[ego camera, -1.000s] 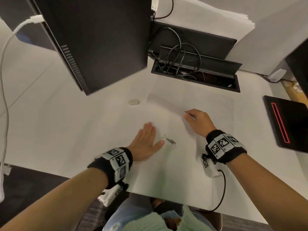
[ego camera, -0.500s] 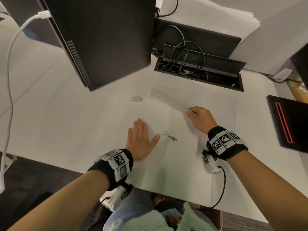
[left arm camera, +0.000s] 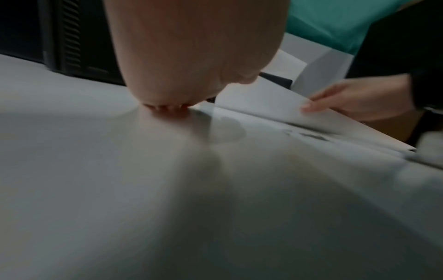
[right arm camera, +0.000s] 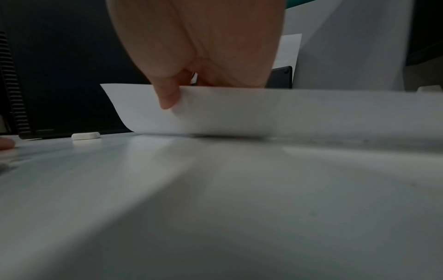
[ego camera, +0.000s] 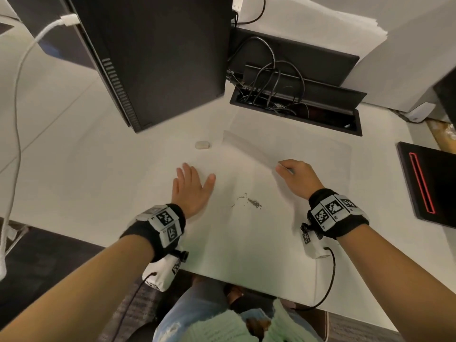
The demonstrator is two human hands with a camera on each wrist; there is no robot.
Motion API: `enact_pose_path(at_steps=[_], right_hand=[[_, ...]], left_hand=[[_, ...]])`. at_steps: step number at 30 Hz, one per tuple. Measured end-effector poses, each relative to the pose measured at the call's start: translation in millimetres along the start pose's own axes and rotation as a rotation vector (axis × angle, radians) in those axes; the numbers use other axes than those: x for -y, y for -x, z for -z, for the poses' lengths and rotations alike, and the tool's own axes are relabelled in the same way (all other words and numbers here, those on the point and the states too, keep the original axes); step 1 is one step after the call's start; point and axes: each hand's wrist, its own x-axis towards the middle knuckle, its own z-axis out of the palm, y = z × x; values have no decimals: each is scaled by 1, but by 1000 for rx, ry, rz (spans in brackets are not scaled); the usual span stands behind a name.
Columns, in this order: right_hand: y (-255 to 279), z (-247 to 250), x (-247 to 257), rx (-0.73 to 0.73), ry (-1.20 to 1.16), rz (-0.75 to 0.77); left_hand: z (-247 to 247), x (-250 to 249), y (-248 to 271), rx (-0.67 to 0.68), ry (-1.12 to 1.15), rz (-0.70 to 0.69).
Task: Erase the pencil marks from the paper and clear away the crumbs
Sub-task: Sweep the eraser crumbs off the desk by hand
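A white sheet of paper [ego camera: 313,154] lies on the white desk [ego camera: 98,183]. My right hand [ego camera: 283,169] pinches its near left edge and holds that edge lifted and curled; the right wrist view shows the thumb [right arm camera: 170,98] on the raised paper [right arm camera: 239,117]. A small grey heap of eraser crumbs [ego camera: 253,202] lies between my hands, below the lifted edge [left arm camera: 275,98]. My left hand [ego camera: 192,191] rests flat, fingers straight, to the left of the crumbs [left arm camera: 309,135] and holds nothing. A white eraser [ego camera: 202,144] lies apart on the desk behind my left hand.
A black computer tower [ego camera: 158,58] stands at the back left and an open cable tray [ego camera: 296,104] behind the paper. A black pad with a red line [ego camera: 429,183] lies at the right. A white cable [ego camera: 19,82] hangs at the left. The desk's front edge [ego camera: 234,280] is close.
My left hand has slid left, away from the crumbs, and its thumb no longer reaches them. The right hand keeps its pinch on the lifted paper edge.
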Motion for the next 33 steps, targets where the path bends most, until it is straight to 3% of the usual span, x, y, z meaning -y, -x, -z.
enact_pose_path(at_steps=[4,7,8,10,12,14,17,19,22,25,27,30,33], right_hand=[[-1,3,-5,-40,12,14],[-2,5,-9,-90,82,16],[-2,5,-10,-107,95,6],[-2,5,-11,-128,80,-11],[-3,5,-11,-137,80,-15],[-4,5,-9,-125,90,-29],[-7,6,-6,-59,105,-88],[-9,7,-7,-16,121,-118],[-12,7,-9,8,99,-133],[-12,6,-8,14,29,-142],[-12,6,-7,16,0,-143],[-11,7,-6,24,3,-136],[-11,5,-5,26,19,-126]], left_hand=[[-31,-26,12,219,-57,-214],[-27,-41,21,393,136,-298],[-19,-42,21,388,209,-299],[2,-36,13,228,260,-275],[24,-17,-8,-3,187,-204],[35,5,-29,-120,29,-68],[27,18,-37,-71,-93,102],[13,10,-29,-4,-168,86],[-11,-8,-8,146,-227,-99],[-28,-27,14,357,-64,-318],[-21,-30,12,287,118,-352],[6,-20,-17,13,133,-241],[20,-9,-40,53,-4,-166]])
